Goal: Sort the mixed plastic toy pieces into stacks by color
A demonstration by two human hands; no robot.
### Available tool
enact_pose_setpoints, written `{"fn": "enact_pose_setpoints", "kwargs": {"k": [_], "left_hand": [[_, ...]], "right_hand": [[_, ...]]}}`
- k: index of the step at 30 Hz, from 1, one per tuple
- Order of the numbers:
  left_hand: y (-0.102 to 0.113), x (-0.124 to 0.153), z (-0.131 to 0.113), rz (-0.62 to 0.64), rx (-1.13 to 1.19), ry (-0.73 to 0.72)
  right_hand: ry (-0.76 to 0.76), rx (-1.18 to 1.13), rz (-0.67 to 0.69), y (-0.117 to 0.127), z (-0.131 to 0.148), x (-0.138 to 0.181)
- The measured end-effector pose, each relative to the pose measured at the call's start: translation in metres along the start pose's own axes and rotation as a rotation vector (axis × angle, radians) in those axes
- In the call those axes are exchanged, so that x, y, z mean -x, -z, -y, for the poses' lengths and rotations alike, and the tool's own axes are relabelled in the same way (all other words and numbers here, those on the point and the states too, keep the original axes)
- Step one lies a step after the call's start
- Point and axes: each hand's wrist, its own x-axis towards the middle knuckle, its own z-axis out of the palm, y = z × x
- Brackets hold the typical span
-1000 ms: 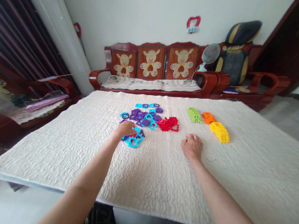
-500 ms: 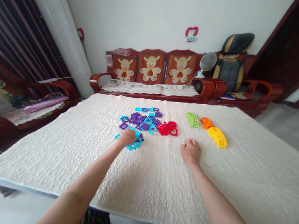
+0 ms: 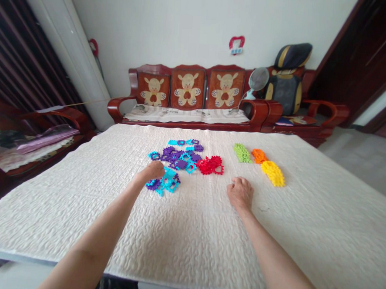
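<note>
My left hand is over the near-left edge of the loose interlocking plastic pieces, fingers closed; what they hold, if anything, is hidden. Just below and beside it lies a small heap of light-blue pieces, with some purple pieces at its left. Beyond is a larger mixed spread of purple pieces and blue ones. A pile of red pieces touches its right side. My right hand rests on the cloth, fingers curled in, with no piece visible in it.
Green pieces, orange pieces and yellow pieces lie grouped on the right. A quilted cream cloth covers the table. Behind stands a wooden sofa with bear cushions, a small fan and a massage-seat cushion.
My left hand has shifted left off the near blue heap, uncovering more of it. My right hand stays resting on the cloth. The whole view has moved slightly.
</note>
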Motion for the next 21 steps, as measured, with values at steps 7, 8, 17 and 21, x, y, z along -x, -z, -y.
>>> {"fn": "enact_pose_setpoints", "kwargs": {"k": [7,8,17,21], "left_hand": [[0.014,-0.02,-0.043,-0.061,0.103,0.055],[0.012,-0.026,-0.055,-0.072,0.14,0.034],[-0.016,-0.066,-0.107,-0.116,0.303,-0.09],[-0.036,-0.057,-0.089,-0.068,0.249,-0.135]], "right_hand": [[0.007,-0.006,-0.011,0.0,0.0,0.001],[0.01,-0.005,-0.012,-0.001,-0.001,0.001],[0.015,-0.006,-0.019,-0.002,-0.003,0.001],[0.013,-0.008,-0.014,-0.001,-0.001,0.001]]}}
